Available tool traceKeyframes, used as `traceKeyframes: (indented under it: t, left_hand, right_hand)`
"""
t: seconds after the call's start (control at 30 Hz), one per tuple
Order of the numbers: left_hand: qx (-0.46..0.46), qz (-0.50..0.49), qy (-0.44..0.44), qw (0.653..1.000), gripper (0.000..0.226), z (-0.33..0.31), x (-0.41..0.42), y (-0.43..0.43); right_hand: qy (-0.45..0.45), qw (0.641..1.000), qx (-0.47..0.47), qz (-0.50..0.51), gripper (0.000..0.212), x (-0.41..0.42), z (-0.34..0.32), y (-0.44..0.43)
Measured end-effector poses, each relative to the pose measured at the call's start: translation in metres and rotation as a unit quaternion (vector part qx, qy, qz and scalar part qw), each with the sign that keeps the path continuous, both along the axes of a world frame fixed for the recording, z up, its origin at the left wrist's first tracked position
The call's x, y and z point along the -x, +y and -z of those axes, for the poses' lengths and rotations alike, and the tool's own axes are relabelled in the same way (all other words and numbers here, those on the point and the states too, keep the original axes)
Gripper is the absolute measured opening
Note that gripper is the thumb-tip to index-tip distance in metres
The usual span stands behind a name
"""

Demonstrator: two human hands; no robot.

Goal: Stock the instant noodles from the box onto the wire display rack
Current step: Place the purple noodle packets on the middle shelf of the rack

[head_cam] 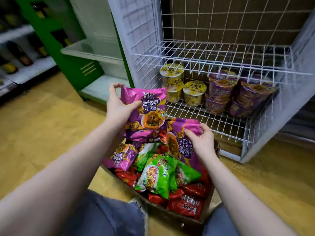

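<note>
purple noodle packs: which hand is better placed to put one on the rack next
Probably the left hand: its raised purple pack is already clear of the box, beside the lower shelf. The right hand grips a second purple pack still lying on the pile.

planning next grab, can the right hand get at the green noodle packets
Probably not yet: the green plastic noodle packets lie uncovered, but the right hand grips a purple foil packet.

Packets point(155, 176) hide most of your box point(212, 201); far-left bottles point(22, 55) blurred; rack point(204, 65) top cropped.
</note>
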State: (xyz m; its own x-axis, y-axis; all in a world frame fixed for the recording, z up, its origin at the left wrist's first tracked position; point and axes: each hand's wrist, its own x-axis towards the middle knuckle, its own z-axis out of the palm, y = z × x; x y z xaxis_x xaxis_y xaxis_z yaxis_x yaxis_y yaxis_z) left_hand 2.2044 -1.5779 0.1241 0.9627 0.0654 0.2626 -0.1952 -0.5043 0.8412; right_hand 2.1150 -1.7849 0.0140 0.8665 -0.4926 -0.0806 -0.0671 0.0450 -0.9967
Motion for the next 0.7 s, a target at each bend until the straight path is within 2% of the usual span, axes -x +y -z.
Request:
traceKeyframes:
  t: [0.17, 0.33, 0.43, 0.5, 0.57, 0.63, 0.7]
  left_hand:
    - [-0.104, 0.009, -0.001, 0.995, 0.059, -0.029, 0.010, 0.009]
    - [-0.198, 0.121, -0.053, 0.971, 0.078, -0.063, 0.028, 0.001]
    - [-0.257, 0.186, -0.077, 0.945, 0.054, -0.085, 0.035, -0.012]
    - [-0.304, 0.255, -0.098, 0.913, 0.031, -0.099, 0.035, -0.021]
    - [-0.361, 0.293, -0.084, 0.881, 0.022, -0.109, 0.034, -0.029]
    - [-0.360, 0.317, -0.038, 0.877, 0.020, -0.117, 0.035, -0.034]
    - [-0.266, 0.342, 0.038, 0.901, 0.023, -0.128, 0.042, -0.042]
  right_hand:
    - [-0.073, 0.993, 0.068, -0.070, 0.018, 0.002, -0.055, -0.008]
    - [-0.137, 0.968, 0.149, -0.146, 0.013, 0.008, -0.115, -0.010]
    - [-0.153, 0.951, 0.208, -0.170, 0.019, 0.012, -0.146, -0.011]
    - [-0.163, 0.945, 0.226, -0.170, 0.022, 0.013, -0.164, -0.013]
    - [-0.167, 0.942, 0.236, -0.169, 0.021, 0.016, -0.181, -0.014]
    - [-0.173, 0.936, 0.248, -0.179, 0.016, 0.019, -0.195, -0.016]
    - [-0.179, 0.928, 0.264, -0.191, 0.014, 0.023, -0.210, -0.015]
